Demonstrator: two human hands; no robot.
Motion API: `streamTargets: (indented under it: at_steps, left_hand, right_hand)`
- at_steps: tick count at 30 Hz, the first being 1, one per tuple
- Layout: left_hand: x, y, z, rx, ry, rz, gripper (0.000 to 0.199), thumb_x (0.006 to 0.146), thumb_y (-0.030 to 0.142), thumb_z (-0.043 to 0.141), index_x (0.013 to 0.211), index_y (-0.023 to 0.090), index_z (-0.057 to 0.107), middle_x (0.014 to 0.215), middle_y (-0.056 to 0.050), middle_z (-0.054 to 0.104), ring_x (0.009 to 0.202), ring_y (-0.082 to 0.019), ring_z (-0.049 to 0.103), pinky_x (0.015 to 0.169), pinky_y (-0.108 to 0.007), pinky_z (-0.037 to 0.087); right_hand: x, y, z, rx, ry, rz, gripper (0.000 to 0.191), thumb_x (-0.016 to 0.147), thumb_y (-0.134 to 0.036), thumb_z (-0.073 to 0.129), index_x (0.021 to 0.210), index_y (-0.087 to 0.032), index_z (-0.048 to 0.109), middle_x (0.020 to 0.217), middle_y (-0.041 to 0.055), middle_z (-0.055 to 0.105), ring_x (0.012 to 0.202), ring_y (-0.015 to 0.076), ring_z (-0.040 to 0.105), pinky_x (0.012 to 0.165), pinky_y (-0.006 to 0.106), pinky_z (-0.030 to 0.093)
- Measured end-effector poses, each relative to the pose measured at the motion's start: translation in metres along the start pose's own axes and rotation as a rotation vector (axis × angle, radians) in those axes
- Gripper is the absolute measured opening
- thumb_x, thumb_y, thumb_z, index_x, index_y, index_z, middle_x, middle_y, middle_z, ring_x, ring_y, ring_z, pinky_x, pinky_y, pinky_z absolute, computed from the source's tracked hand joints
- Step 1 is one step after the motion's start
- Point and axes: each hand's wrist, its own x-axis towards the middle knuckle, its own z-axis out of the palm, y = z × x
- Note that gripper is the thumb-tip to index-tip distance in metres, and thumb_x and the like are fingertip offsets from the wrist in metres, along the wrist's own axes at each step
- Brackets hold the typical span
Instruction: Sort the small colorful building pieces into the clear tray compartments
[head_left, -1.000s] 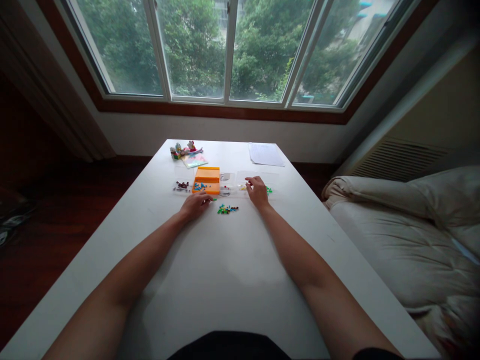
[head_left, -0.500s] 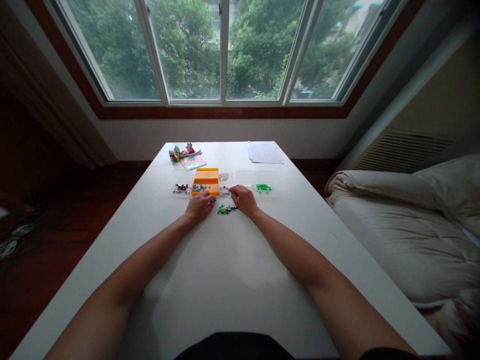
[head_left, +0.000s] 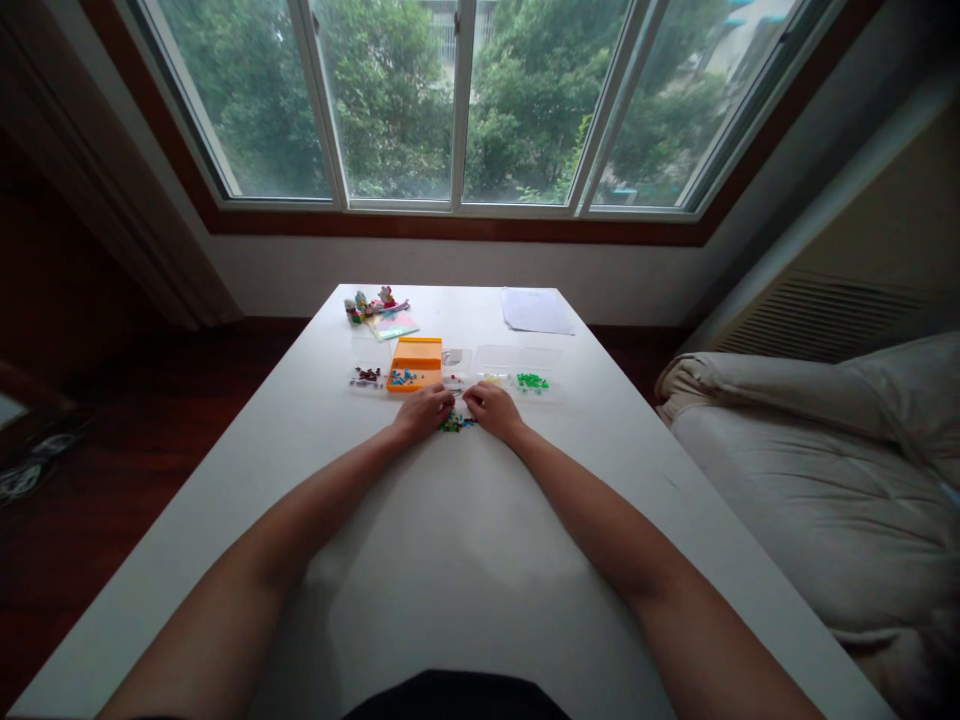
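Note:
My left hand [head_left: 424,411] is closed, its fingertips pinched together just in front of the orange box; what they hold is too small to make out. Close by on the right, my right hand [head_left: 491,404] also has its fingers pinched, and anything in them is hidden. Between and below the hands lies a pile of mixed small beads [head_left: 454,423], mostly green, blue and yellow. The open orange box [head_left: 418,350] holds blue beads [head_left: 403,377]. To its left are dark brown beads [head_left: 368,374] in a clear box; green beads [head_left: 533,382] sit in a clear box to the right.
Small colourful figures [head_left: 369,304] and a pastel card [head_left: 394,324] are at the back left of the white table [head_left: 450,560]. Paper sheets [head_left: 536,310] lie at the back right. A beige sofa [head_left: 795,480] stands to the right.
My left hand has moved right, to the edge of the bead pile. My right hand has come slightly down, and the two hands are closer together. The view has shifted slightly.

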Motion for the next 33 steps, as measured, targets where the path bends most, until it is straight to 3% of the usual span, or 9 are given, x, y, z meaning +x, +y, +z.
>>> streamTargets:
  at_steps: [4, 12, 21, 33]
  left_hand:
    - [-0.007, -0.006, -0.003, -0.125, 0.061, -0.103, 0.015, 0.087, 0.025, 0.057, 0.091, 0.020, 0.071, 0.091, -0.005, 0.065, 0.070, -0.015, 0.058, 0.069, -0.028, 0.046]
    - [-0.013, -0.019, -0.007, -0.305, 0.117, -0.190, 0.019, 0.087, 0.033, 0.060, 0.090, 0.019, 0.072, 0.084, -0.004, 0.069, 0.070, -0.015, 0.059, 0.068, -0.028, 0.047]
    - [-0.006, -0.009, 0.006, -0.837, 0.113, -0.228, 0.024, 0.084, 0.039, 0.065, 0.093, 0.016, 0.065, 0.082, -0.003, 0.069, 0.069, -0.014, 0.062, 0.066, -0.028, 0.051]
    - [-0.007, -0.001, 0.004, -0.800, 0.114, -0.180, 0.026, 0.087, 0.042, 0.064, 0.093, 0.017, 0.067, 0.084, -0.003, 0.068, 0.075, -0.014, 0.061, 0.069, -0.026, 0.048]
  right_hand:
    - [0.001, 0.001, 0.000, 0.008, -0.036, -0.014, 0.013, 0.090, -0.021, 0.060, 0.088, -0.020, 0.072, 0.084, 0.0036, 0.064, 0.082, 0.0168, 0.055, 0.080, 0.027, 0.041]
    - [-0.002, -0.011, 0.002, 0.025, -0.074, -0.068, 0.011, 0.090, -0.022, 0.062, 0.092, -0.021, 0.072, 0.084, 0.0031, 0.064, 0.083, 0.0167, 0.055, 0.080, 0.028, 0.042]
    - [-0.004, -0.029, -0.008, 0.037, 0.029, -0.149, 0.015, 0.096, -0.029, 0.057, 0.097, -0.022, 0.069, 0.090, 0.0060, 0.065, 0.089, 0.0203, 0.056, 0.084, 0.032, 0.043]
    - [-0.005, -0.033, -0.014, 0.053, 0.053, -0.159, 0.017, 0.098, -0.034, 0.056, 0.100, -0.023, 0.068, 0.092, 0.0065, 0.065, 0.094, 0.0217, 0.056, 0.087, 0.033, 0.043]
